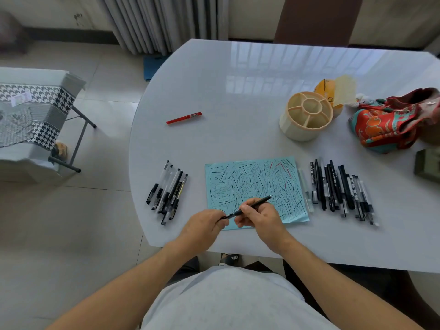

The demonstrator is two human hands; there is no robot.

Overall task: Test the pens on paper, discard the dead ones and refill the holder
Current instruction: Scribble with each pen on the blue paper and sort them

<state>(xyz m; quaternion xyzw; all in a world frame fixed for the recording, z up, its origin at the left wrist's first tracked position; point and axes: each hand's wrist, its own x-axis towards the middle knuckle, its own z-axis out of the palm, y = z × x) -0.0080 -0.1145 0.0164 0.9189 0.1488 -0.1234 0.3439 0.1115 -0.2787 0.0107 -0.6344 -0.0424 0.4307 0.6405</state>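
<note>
A black pen is held over the scribbled paper — left hand closed on its cap end, right hand gripping the barrel, probably for uncapping. Pen piles flank the grip; the holder stands well beyond, unfilled.

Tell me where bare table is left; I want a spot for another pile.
Free: around the red pen, between the left pen pile and holder, and the far table. Crowded: beside the blue paper and the right pile.
</note>
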